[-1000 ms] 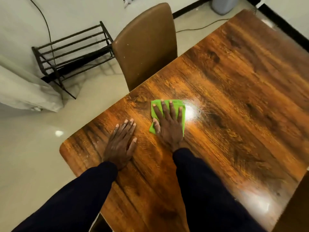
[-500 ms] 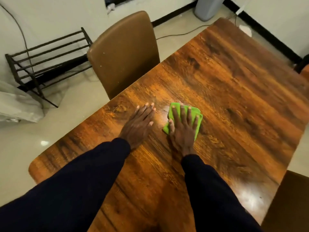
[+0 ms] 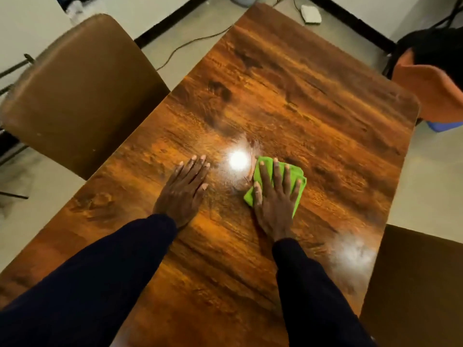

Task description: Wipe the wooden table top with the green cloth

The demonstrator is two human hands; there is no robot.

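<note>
The wooden table top (image 3: 288, 91) fills the middle of the head view, glossy, with a bright light glare near its centre. A folded green cloth (image 3: 298, 177) lies flat on it, right of the glare. My right hand (image 3: 274, 196) presses down on the cloth with fingers spread, covering most of it. My left hand (image 3: 184, 189) rests flat on the bare wood to the left of the glare, fingers together, holding nothing. Both arms wear dark sleeves.
A brown chair (image 3: 75, 96) stands against the table's left edge. Another dark chair (image 3: 413, 284) sits at the lower right. A person in an orange top (image 3: 431, 88) is at the far right corner. A cable (image 3: 190, 43) and a white device (image 3: 310, 13) lie on the floor.
Both hands have slid along the table toward its far end, the right one carrying the cloth with it. The view has followed, and the person at the far right has come into sight.
</note>
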